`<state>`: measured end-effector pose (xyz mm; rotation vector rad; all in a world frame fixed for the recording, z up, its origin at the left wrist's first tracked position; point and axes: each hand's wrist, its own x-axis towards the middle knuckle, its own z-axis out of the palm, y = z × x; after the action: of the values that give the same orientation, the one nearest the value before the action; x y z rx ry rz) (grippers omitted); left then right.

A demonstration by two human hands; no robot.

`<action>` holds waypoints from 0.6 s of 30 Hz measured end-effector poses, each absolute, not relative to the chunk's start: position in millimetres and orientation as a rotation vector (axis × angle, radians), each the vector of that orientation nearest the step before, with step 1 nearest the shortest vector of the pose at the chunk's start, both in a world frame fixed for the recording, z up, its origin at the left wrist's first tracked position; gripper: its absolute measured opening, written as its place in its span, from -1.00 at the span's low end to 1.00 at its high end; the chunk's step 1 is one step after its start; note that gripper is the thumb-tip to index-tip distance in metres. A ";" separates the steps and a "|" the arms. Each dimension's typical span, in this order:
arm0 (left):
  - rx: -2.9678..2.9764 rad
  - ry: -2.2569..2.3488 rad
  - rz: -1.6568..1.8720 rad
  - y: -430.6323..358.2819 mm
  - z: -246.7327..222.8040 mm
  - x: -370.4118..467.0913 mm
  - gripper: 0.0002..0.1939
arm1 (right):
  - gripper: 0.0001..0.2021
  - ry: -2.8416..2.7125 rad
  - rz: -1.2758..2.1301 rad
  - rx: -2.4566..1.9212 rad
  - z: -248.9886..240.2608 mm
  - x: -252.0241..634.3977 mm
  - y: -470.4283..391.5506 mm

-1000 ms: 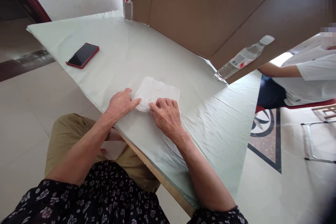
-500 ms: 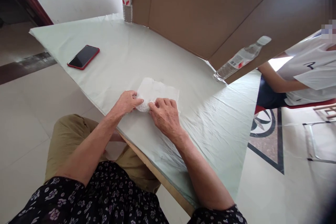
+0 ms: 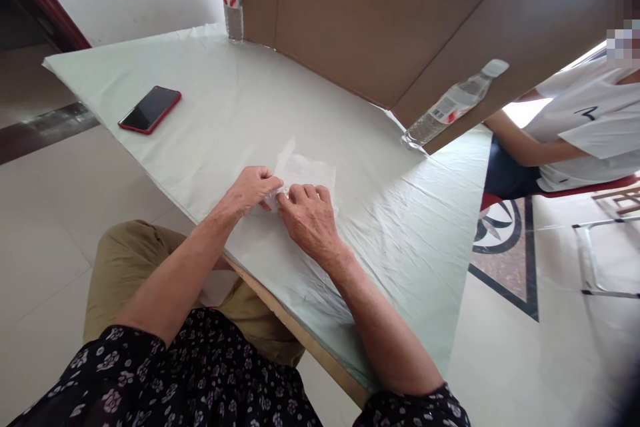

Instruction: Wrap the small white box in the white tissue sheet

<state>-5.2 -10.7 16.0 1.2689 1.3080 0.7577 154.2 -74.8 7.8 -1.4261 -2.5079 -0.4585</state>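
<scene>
A thin white, partly see-through sheet (image 3: 313, 173), perhaps tissue or plastic, lies on the pale green tablecloth in front of me. My left hand (image 3: 255, 188) pinches its near left edge between thumb and fingers. Close beside it, my right hand (image 3: 307, 213) has its fingers curled and pressed on the sheet's near edge. Between the two hands the sheet is bunched up, and a corner of it sticks up at the far left. Whatever lies beneath my right fingers is hidden.
A red-cased phone (image 3: 150, 109) lies at the left of the table (image 3: 215, 100). Two clear bottles (image 3: 233, 3) (image 3: 453, 107) stand against a brown cardboard panel (image 3: 345, 20). A person in a white shirt (image 3: 590, 120) sits at the right, near a metal-framed stool (image 3: 590, 260).
My left hand has drawn closer to my right hand, its fingers closing on the sheet. The sheet's left part is now folded and raised. The whole view has shifted slightly.
</scene>
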 end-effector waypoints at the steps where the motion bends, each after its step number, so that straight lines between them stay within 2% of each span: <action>1: 1.254 1.309 0.758 -10.2 17.2 -4.5 -0.83 | -0.78 -2.518 -0.442 -1.422 9.5 154.4 -75.3; 4: 1.228 1.306 0.749 -9.7 20.9 -2.4 -0.83 | -0.72 -2.536 -0.374 -1.428 16.3 155.1 -76.3; 11: 1.440 1.202 0.677 -14.4 30.9 -4.0 -0.92 | -0.90 -2.562 -0.105 -1.460 36.6 161.3 -75.4; 18: 1.818 1.002 0.465 -14.7 44.7 -20.8 -0.61 | -0.81 -2.520 0.099 -1.416 46.1 172.4 -74.6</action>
<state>-20.8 -14.7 44.7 1.8177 1.0022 0.4649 172.4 -74.6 46.1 -1.4164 -2.5200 0.0990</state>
